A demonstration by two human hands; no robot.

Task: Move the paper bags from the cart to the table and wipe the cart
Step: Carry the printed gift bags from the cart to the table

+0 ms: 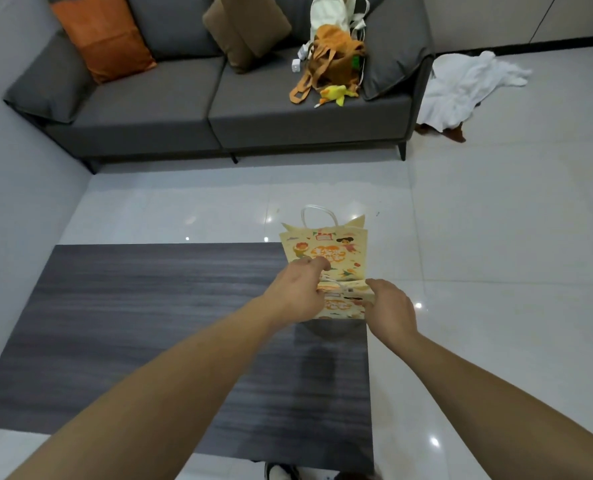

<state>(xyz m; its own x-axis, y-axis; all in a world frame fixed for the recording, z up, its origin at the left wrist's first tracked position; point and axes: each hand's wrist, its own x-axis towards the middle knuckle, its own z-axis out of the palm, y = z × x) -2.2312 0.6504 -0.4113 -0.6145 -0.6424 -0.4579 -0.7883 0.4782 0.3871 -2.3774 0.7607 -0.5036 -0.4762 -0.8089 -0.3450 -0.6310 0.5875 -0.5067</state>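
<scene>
I have the cream paper bags with orange cartoon prints (326,268) at the far right corner of the dark wood-grain table (142,323), my left hand (296,294) pinching one's front and my right hand (390,311) gripping the nearer one's edge, probably to stand them upright there.

Dark grey wood-grain table (142,341) fills the near left of the scene, its top glossy. Two printed cream paper bags stand at its far right corner: the far bag (336,249) upright with a white handle loop, the near bag (343,303) just in front of it, touching or nearly so. Table rests on pale glossy floor tiles (495,271).
</scene>
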